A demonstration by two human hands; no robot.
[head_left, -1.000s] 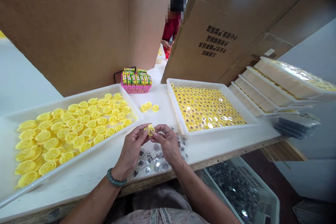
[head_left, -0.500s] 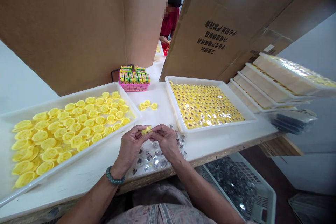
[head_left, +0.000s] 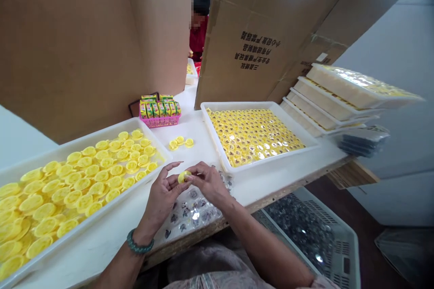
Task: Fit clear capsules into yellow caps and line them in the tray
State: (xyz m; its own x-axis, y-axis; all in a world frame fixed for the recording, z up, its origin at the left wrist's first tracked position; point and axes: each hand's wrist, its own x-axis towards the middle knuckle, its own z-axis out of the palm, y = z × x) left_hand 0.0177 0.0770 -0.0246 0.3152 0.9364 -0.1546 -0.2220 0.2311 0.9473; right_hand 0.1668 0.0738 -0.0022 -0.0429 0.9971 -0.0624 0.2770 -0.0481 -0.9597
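A small round yellow plastic piece [head_left: 184,177] is between my two hands, above the front of the table. My left hand [head_left: 164,189] supports it with the thumb and curled fingers, its index finger lifted away. On its other side my right hand [head_left: 208,183] pinches the edge between thumb and fingertips. Below my hands lies a group of clear plastic pieces with dark prints [head_left: 193,212], partly hidden by the fingers. To the left, a white tray [head_left: 159,144] holds many loose yellow round pieces. Several more yellow pieces [head_left: 180,140] lie on the table beyond my hands.
A second white tray [head_left: 230,168] holds rows of yellow pieces with shiny covers. Stacked trays [head_left: 325,99] stand at the right, a pink basket [head_left: 160,121] of small boxes at the back. Cardboard sheets [head_left: 257,18] rise behind; a person [head_left: 198,38] sits beyond. A crate [head_left: 349,244] stands below.
The view has shifted slightly. My left index finger has lifted off the yellow piece, which has turned to show its rounded side. Both hands remain on it.
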